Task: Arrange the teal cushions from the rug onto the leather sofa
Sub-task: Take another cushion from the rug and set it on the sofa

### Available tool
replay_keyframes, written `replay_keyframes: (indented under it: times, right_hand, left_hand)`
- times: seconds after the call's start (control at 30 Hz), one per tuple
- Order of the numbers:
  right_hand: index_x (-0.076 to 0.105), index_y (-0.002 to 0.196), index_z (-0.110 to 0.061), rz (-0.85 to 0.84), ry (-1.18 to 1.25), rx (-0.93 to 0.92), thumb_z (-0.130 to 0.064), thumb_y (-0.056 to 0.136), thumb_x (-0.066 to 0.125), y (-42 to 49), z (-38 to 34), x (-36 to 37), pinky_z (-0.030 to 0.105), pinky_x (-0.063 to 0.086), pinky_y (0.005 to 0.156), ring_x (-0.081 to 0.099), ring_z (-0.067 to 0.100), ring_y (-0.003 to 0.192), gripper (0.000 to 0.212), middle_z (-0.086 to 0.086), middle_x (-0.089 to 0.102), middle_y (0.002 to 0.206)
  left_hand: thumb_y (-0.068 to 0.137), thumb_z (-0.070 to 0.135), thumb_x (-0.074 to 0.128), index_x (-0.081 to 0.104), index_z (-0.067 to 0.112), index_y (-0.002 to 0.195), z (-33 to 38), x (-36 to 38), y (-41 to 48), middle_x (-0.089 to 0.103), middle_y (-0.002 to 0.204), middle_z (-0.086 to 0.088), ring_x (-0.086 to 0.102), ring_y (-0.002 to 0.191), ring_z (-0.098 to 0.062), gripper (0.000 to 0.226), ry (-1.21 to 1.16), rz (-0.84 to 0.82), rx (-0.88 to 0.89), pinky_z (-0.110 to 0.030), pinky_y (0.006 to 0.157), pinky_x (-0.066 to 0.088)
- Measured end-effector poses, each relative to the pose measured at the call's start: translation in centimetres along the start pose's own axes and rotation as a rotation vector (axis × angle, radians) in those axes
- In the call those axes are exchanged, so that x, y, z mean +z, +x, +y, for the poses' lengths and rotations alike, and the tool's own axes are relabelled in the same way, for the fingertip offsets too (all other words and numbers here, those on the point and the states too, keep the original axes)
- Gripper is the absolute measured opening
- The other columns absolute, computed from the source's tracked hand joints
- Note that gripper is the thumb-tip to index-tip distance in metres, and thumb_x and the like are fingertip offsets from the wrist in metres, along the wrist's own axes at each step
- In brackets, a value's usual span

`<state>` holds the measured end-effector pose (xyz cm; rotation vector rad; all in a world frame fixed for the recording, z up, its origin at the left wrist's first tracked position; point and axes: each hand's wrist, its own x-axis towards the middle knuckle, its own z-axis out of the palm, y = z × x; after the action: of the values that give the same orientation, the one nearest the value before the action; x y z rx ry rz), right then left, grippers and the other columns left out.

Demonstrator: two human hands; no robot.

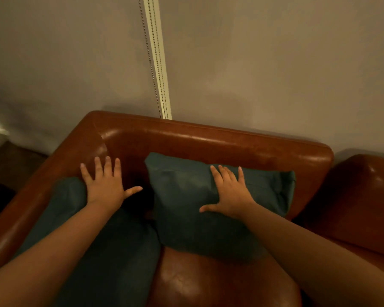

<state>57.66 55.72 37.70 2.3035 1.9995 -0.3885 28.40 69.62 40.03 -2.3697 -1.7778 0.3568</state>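
Observation:
Two teal cushions lie on the brown leather sofa [208, 142]. One teal cushion [182, 200] leans against the backrest, and my right hand [228, 193] lies flat on its upper part with fingers spread. The other teal cushion [111, 251] rests along the left armrest, partly under my left forearm. My left hand [104, 185] is spread open over that cushion's far end, fingers pointing at the sofa's back left corner. Whether it touches the cushion is unclear.
A grey wall rises behind the sofa, with a white strip and bead chains [157, 69] hanging down to the backrest. A second leather seat [359, 196] adjoins on the right. Dark floor [11, 160] shows at the left.

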Motion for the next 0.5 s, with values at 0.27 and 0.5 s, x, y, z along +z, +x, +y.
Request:
replay_keyframes:
  times: [0.27, 0.5]
  right_hand:
    - [0.025, 0.147, -0.016, 0.0, 0.109, 0.03, -0.067, 0.054, 0.08, 2.4, -1.5, -2.3, 0.049, 0.028, 0.111, 0.038, 0.026, 0.135, 0.12, 0.006, 0.042, 0.145]
    - [0.05, 0.116, -0.02, 0.159, 0.004, 0.0, -0.054, 0.071, 0.075, 1.1, -2.9, -1.1, 0.037, 0.037, 0.089, 0.059, 0.022, 0.101, 0.061, 0.001, 0.064, 0.107]
  left_hand:
    - [0.047, 0.079, 0.066, 0.007, 0.023, 0.151, -6.6, -0.8, -6.9, 0.018, 0.156, -0.019, 0.023, 0.14, -0.041, 0.132, -0.487, 0.115, -0.238, -0.06, 0.111, 0.02]
    - [0.083, 0.038, 0.066, -0.012, 0.026, 0.151, -6.2, -0.7, -8.1, 0.057, 0.122, -0.017, 0.063, 0.091, -0.037, 0.104, -0.342, 0.037, -0.097, -0.038, 0.068, 0.046]
